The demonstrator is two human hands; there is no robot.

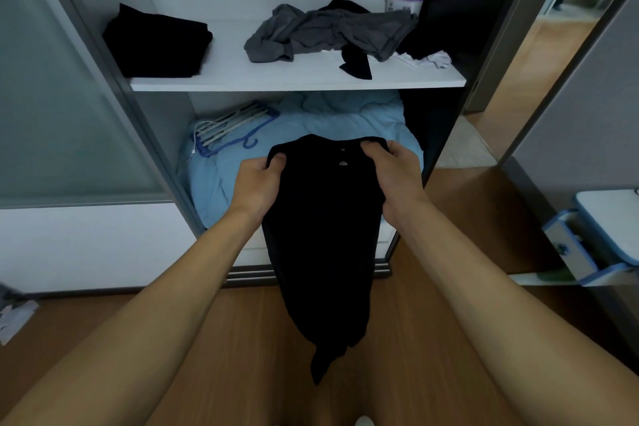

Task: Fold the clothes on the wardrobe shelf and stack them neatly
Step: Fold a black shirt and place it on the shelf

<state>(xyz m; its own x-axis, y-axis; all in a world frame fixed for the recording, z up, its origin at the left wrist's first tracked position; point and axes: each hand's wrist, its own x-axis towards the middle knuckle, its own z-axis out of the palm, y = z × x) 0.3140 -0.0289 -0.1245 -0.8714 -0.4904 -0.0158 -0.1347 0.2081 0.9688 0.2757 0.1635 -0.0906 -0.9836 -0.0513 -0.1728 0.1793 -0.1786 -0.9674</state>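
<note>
Both hands held one black garment [321, 252] up in front of the open wardrobe. The left hand [257, 183] pinched its top edge at one corner, and the right hand [394, 173] curled over the other corner. The cloth hung down from them toward the wooden floor [432, 339], narrowing to a twisted tail, with a small size label showing near the top.

The step in hand looked like the start of a fold: the garment was lifted clear of the shelf and held by its top, not yet creased. The next move probably called for shaking it flat and bringing the sides in, since the lower end hung bunched.

On the white shelf [297, 83] a folded black stack [157, 41] sat at the left. Well apart from it, on the right, lay a loose heap: a crumpled grey garment [328, 33], a black piece [356, 64] trailing toward the front edge, and something white [437, 59] at the far right. That heap suggested several pieces remained to be folded.

A tub with a purple lid [404, 0] stood at the back right of the shelf; its contents could not be told. The compartment below held a pale blue quilt [332, 114] with a bundle of hangers [231, 128] lying on its left side. At the right of the view a small drawer [584, 245] stood pulled open, its inside too dark to read.
</note>
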